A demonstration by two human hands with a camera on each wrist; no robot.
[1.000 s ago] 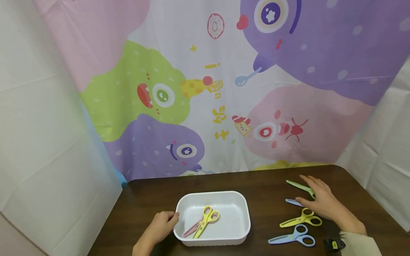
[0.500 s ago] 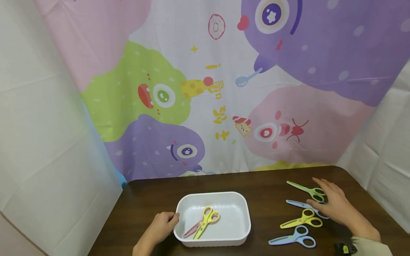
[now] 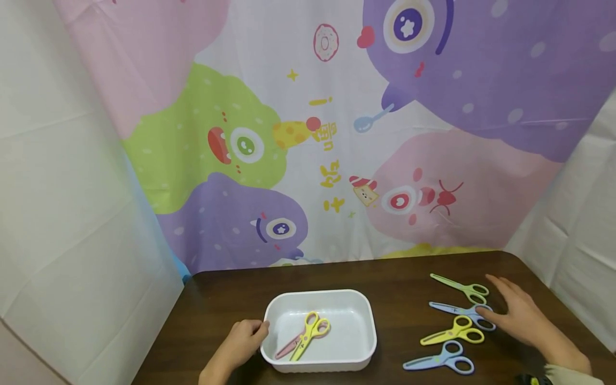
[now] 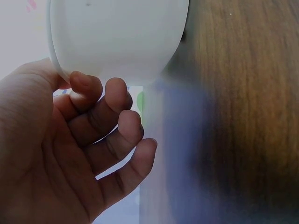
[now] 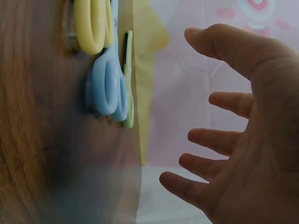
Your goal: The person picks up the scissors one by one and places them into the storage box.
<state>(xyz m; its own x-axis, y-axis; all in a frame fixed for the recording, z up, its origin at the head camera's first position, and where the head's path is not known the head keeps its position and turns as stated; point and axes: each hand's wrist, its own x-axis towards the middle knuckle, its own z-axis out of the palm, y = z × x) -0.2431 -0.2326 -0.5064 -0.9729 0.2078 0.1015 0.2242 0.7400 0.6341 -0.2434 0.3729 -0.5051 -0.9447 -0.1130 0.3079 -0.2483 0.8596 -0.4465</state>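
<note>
White tray (image 3: 320, 367) reachable from above; bare floor along right half. Yellow scissors (image 3: 307, 336) crossed over pink scissors (image 3: 289, 346) obstruct left-middle. Left hand (image 3: 240, 342) blocks left rim. Lane of bare tabletop (image 3: 397, 305) between tray and blade tips at right; another behind tray, ending at printed backdrop (image 3: 337, 230). Green scissors (image 3: 464, 287), upper blue scissors (image 3: 463, 312), second yellow scissors (image 3: 454, 333), lower blue scissors (image 3: 444, 360) form column; handles crowded, gaps narrow. Right hand (image 3: 526, 315) bars handle side; air visible between its spread fingers and handles.
</note>
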